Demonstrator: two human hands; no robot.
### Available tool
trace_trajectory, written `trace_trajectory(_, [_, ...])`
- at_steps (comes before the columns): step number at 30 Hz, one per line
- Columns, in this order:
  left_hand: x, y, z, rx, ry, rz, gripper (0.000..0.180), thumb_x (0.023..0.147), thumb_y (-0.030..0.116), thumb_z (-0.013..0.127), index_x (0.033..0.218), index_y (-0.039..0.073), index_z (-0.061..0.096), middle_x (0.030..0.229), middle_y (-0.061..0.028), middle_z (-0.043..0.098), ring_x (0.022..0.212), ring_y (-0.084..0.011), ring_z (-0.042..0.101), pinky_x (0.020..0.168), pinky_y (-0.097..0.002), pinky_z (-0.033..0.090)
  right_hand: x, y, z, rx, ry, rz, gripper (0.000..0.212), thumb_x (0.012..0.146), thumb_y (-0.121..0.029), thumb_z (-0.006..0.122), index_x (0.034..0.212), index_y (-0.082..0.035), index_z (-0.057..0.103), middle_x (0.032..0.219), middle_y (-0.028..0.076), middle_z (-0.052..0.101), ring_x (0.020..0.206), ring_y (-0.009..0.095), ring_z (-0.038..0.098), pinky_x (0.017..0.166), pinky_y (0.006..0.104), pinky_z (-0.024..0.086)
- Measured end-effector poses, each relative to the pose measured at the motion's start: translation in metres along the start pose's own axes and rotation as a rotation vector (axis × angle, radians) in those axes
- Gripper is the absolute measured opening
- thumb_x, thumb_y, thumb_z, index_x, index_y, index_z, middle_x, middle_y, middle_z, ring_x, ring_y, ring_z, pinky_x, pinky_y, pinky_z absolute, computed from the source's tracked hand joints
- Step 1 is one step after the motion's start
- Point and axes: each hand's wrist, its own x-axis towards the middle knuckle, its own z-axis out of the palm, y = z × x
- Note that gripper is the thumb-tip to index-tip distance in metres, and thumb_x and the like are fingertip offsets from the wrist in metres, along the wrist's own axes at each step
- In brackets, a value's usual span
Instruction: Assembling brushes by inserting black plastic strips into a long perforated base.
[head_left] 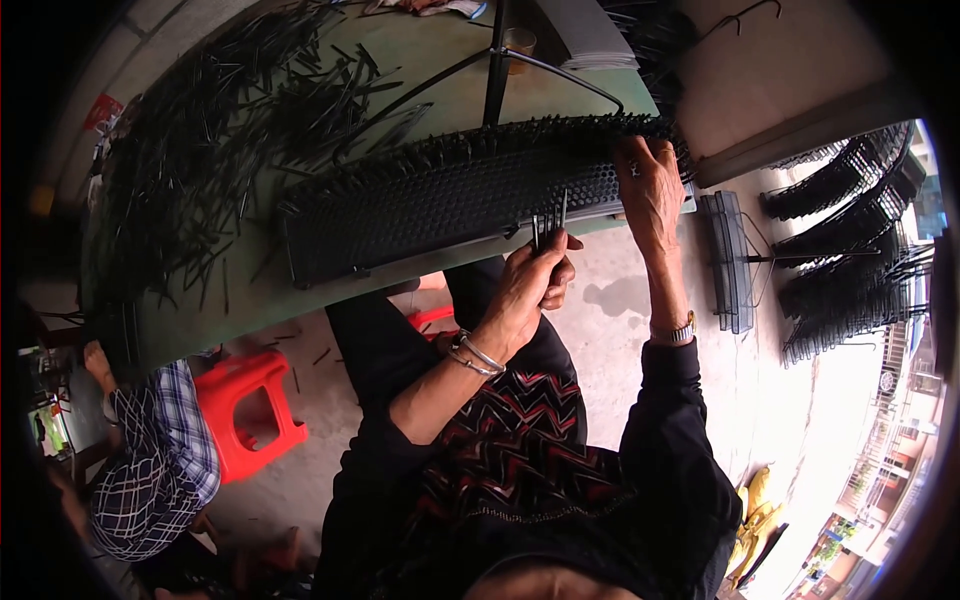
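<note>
A long, black perforated rack (400, 222) lies along the near edge of the green table (180, 335). Dark slender pieces (480, 138) stand in a dense row along its far side. Just in front of the rack, my left hand (530, 285) is closed round a small bunch of thin dark strips (546, 228), which point upward. My right hand (652, 195) is at the rack's right end, fingers bent together over the row. Its fingertips are partly hidden, so what they pinch cannot be made out.
Loose dark strips (250, 130) are heaped over the table's left side. A metal hanger frame (496, 75) rises behind the rack, near a glass (518, 48). Filled racks (845, 225) hang at right beside a grey rack (730, 262). Lower left are a red stool (255, 415) and another person (150, 470).
</note>
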Motion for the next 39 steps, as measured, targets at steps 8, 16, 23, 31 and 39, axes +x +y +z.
trace_trajectory(8, [-0.002,-0.003,-0.002,0.063,0.056,0.057,0.035,0.094,0.039,0.059,0.110,0.008,0.065,0.066,-0.0007,0.059,0.050,-0.0034,0.043,0.042,-0.0168,0.025,-0.022,-0.025,-0.021,0.720,-0.619,0.131,0.020,0.088,-0.017,0.065,0.097,-0.001,0.067,0.079,0.008,0.067,0.070,0.013,0.062,0.062,0.0283,0.047])
trace_trajectory(16, [-0.004,0.006,-0.003,0.167,0.053,0.027,0.038,0.095,0.043,0.055,0.108,0.009,0.065,0.071,-0.0067,0.066,0.051,-0.0055,0.050,0.040,-0.0158,0.026,-0.019,-0.017,-0.021,0.829,-0.817,0.036,0.017,0.088,-0.009,0.060,0.096,0.004,0.066,0.086,0.008,0.064,0.075,0.013,0.062,0.063,0.0262,0.048])
trace_trajectory(23, [-0.005,0.009,-0.002,0.231,0.005,-0.007,0.045,0.096,0.047,0.050,0.105,0.005,0.064,0.079,-0.0078,0.068,0.047,-0.0064,0.051,0.037,-0.0160,0.024,-0.013,-0.016,-0.023,0.864,-0.922,0.023,0.014,0.087,-0.008,0.060,0.092,0.003,0.065,0.083,0.007,0.062,0.073,0.012,0.062,0.063,0.0248,0.049])
trace_trajectory(31, [0.002,0.011,-0.009,0.278,-0.072,0.002,0.048,0.096,0.050,0.046,0.101,0.005,0.060,0.084,-0.0111,0.069,0.047,-0.0090,0.056,0.034,-0.0161,0.026,-0.007,-0.014,-0.027,0.806,-0.917,-0.206,0.012,0.088,-0.006,0.059,0.092,0.005,0.064,0.085,0.009,0.065,0.072,0.016,0.066,0.064,0.0254,0.054])
trace_trajectory(39, [0.013,0.015,-0.029,0.163,0.045,0.052,0.053,0.097,0.051,0.043,0.110,0.002,0.057,0.080,-0.0130,0.069,0.046,-0.0069,0.048,0.038,-0.0208,0.029,0.003,-0.015,-0.040,0.828,-0.388,0.315,0.013,0.089,-0.008,0.059,0.092,0.004,0.061,0.081,0.009,0.068,0.071,0.014,0.065,0.068,0.0261,0.050])
